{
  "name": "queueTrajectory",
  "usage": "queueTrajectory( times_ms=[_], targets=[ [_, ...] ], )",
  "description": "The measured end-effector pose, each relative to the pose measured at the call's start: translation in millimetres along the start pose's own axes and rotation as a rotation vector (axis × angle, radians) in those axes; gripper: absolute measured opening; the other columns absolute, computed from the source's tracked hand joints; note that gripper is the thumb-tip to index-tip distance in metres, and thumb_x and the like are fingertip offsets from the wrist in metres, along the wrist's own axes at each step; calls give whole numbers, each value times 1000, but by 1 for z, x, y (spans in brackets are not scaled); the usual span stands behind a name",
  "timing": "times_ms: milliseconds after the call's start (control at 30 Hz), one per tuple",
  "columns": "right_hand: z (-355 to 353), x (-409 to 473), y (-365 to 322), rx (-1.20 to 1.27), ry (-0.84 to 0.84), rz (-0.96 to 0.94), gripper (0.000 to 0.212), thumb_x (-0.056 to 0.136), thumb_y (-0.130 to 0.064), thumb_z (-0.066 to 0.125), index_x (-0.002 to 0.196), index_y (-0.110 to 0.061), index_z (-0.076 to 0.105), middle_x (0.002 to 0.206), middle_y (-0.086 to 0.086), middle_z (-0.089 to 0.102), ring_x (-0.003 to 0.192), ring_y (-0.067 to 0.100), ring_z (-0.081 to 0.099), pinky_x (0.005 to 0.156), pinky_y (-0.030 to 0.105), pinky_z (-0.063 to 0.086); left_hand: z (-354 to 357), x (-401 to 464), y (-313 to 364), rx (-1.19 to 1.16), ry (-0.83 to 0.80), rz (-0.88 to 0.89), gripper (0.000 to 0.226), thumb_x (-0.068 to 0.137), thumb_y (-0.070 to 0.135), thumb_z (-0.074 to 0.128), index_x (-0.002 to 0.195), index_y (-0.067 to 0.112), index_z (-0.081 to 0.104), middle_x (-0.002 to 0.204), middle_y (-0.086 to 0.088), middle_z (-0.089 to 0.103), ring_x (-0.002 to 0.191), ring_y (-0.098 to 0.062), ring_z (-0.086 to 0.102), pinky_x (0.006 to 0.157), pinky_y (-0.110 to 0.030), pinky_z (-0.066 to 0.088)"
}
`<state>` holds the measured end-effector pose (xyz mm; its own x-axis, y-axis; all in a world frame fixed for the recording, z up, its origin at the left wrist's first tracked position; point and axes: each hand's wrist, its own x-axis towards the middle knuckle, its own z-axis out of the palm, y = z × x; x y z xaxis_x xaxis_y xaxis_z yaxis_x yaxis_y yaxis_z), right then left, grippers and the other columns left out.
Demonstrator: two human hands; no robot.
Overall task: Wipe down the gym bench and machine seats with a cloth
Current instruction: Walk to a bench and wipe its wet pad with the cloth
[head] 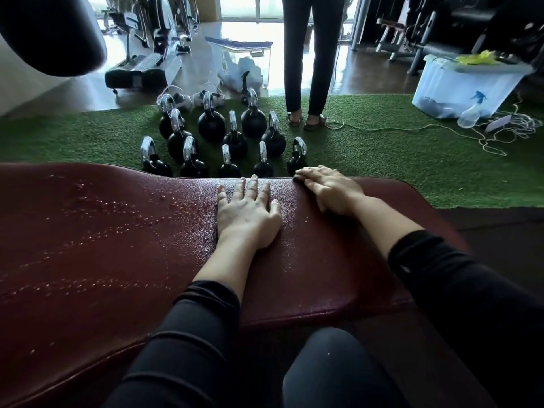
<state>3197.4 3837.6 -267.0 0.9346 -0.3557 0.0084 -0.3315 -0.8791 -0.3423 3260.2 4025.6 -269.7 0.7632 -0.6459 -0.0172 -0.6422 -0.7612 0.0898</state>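
The left grip point(248, 214) lies flat, palm down, fingers straight and spread on the dark red padded table point(117, 245), holding nothing. Just to its right, the right grip point(329, 189) also rests open on the pad, its fingertips reaching over the far edge. Left of the left grip the leather is beaded with water droplets point(123, 210) in loose trails. Beyond both grips, on the green turf point(382, 160), stands a cluster of black kettlebells point(212, 122) with shiny handles. Farther out from the right grip a person's legs point(309, 69) stand at the turf's edge, and well off to the right sits a clear storage bin point(459, 86) with what may be a yellow cloth point(477, 58) on its lid, though it is blurred, and a spray bottle point(471, 113) leaning beside it
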Motion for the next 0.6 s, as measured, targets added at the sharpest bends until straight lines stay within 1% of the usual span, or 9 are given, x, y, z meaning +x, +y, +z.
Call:
queueTrajectory(
  times_ms=[100, 200, 333, 400, 500, 533, 600],
  targets=[
    [10, -18, -22, -18, -13, -60, 46, 101, -36, 30, 147, -33, 24, 157, -11, 16, 145, 10, 4, 116, 27, -2, -2, 0, 1, -7, -5, -2, 58, 99, 48, 14, 154, 31, 5, 162, 8, -5, 149, -13, -7, 118, -45, -9],
    [14, -59, -21, -7, -2, -140, 47, 101, -35, 31, 147, -37, 21, 156, -15, 13, 145, 6, 0, 116, 22, -6, -3, -1, 0, -13, -14, -2, 58, 99, 47, 15, 154, 31, 6, 162, 8, -4, 149, -13, -7, 118, -44, -8],
    [13, -100, -23, -17, -18, -126, 47, 101, -35, 30, 147, -39, 18, 155, -19, 9, 143, 1, -4, 113, 16, -8, -6, -3, -1, -6, -50, 12, 58, 100, 47, 13, 154, 31, 3, 162, 7, -7, 149, -14, -8, 119, -45, -8],
    [15, -109, -25, -24, -1, -109, 47, 101, -36, 30, 146, -41, 18, 156, -19, 10, 143, 1, -3, 114, 18, -8, -10, -7, -2, -11, -91, 29, 57, 101, 48, 12, 154, 30, 1, 162, 5, -8, 149, -15, -9, 119, -45, -9],
    [18, -121, -28, -1, 38, -86, 45, 100, -41, 29, 144, -44, 19, 155, -19, 12, 144, 2, -1, 118, 23, -4, -14, -27, -5, -20, -130, 62, 58, 102, 48, 13, 155, 28, -1, 162, 4, -9, 148, -14, -12, 118, -44, -9],
    [20, -127, -29, 0, 48, -83, 46, 99, -44, 26, 144, -44, 20, 155, -20, 13, 144, 2, 0, 118, 24, -3, -12, -37, -6, -17, -130, 72, 58, 102, 48, 13, 154, 29, -2, 161, 4, -9, 148, -13, -12, 118, -44, -9],
    [23, -142, -30, -7, 63, -87, 54, 91, -51, 18, 144, -44, 20, 154, -21, 14, 144, 1, 1, 118, 24, -1, -7, -55, -9, -6, -99, 86, 58, 102, 49, 13, 154, 30, -2, 161, 6, -9, 148, -11, -12, 118, -42, -11]
  ],
)
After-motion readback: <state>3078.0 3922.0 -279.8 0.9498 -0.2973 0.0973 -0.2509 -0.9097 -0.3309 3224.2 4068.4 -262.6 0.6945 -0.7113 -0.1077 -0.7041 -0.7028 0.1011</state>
